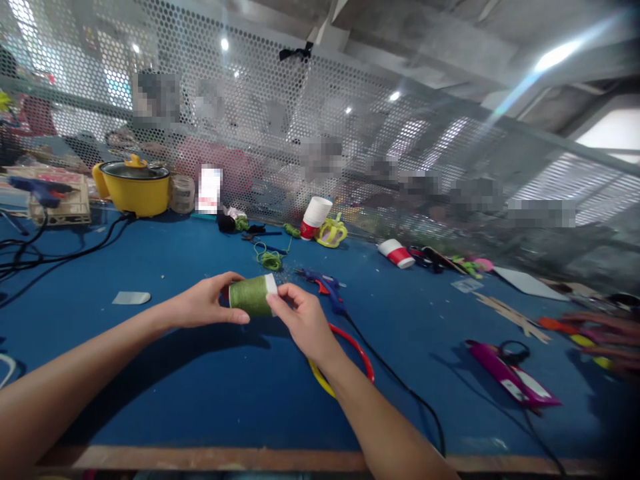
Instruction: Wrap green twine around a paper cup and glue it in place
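**Above the blue desk: wrapped cup held sideways between both hands**

Over the near middle of the desk (210, 400), clear of its surface, I hold a cup (253, 295) wound in green yarn. It lies on its side, long axis running left to right and tipped slightly down toward the right. A bare white band shows at its right end; a bit of red shows at the left end, against my palm.

My left hand (207, 303) grasps the cup's left end, thumb along the underside, fingers curled over the top and back. My right hand (303, 320) comes in from the right and a little nearer to me, pinching the white end between thumb and forefinger. So the cup sits between the two hands, both touching it. The left carries more of the body; the right has only the end.

Just beyond my right hand lies a blue glue gun (325, 287), its black cord running back toward me past my right forearm. Red and yellow hoops (357, 350) lie flat under that forearm. A loose coil of green yarn (270, 259) rests farther back, behind the cup. Two plain red-and-white cups are near the mesh screen, one upright (315, 219), one lying down (397, 254).
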`<state>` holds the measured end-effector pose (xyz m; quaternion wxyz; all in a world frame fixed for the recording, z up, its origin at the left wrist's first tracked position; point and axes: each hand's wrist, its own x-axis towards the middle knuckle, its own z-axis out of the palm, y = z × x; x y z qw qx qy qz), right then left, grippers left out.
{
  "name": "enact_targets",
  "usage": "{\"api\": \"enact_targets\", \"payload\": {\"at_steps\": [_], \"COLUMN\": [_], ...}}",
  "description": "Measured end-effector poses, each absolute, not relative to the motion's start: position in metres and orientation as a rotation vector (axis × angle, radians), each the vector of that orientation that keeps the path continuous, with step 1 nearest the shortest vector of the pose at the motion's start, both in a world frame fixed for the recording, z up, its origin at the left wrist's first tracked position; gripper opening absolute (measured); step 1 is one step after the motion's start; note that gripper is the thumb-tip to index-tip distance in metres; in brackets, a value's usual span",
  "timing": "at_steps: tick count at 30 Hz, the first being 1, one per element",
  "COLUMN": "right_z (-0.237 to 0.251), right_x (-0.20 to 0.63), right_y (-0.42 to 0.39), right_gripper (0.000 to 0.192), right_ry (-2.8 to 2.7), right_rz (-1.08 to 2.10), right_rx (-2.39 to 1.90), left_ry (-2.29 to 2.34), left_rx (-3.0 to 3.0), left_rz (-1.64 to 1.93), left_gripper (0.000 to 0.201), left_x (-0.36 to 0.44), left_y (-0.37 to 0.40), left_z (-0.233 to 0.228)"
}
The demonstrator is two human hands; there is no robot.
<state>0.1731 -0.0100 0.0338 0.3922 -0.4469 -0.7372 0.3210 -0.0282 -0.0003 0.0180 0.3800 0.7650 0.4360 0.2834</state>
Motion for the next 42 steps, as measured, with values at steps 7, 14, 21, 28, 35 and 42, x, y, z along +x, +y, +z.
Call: {"api": "enact_targets", "payload": {"at_steps": [7,14,21,28,35,42], "right_z": [0.03,0.036,0.033,0.042,0.041,0.039], "right_x": [0.171,0.172,0.174,0.18,0.176,0.174], "right_y": [-0.013,-0.018,-0.011,-0.009,-0.008,-0.01], "right_gripper": [0.016,0.02,0.033,0.035,0.029,0.023], "right_ry": [-1.909,-1.843,-1.717,-1.722,-1.807,-1.761], "right_rz": [0.757,0.767,0.858,0.834,1.021,1.068], "right_rx": [-1.045,-1.038,-1.08,-1.134,-1.148,-1.136], "left_ry": [0.952,0.921,0.964,0.957,1.001,0.979], "left_rx": [1.505,1.372,1.545,1.609,1.54,1.614], "left_rz": [0.926,0.97,1.008,1.02,0.963,1.013], "left_gripper": [0.066,0.049,0.05,0.052,0.047,0.049], "left_x": [-0.023,-0.012,-0.015,-0.015,-0.015,-0.015], "left_y": [-0.006,-0.015,-0.012,-0.01,-0.012,-0.01], "left_z": [0.022,0.028,0.025,0.025,0.027,0.022]}}
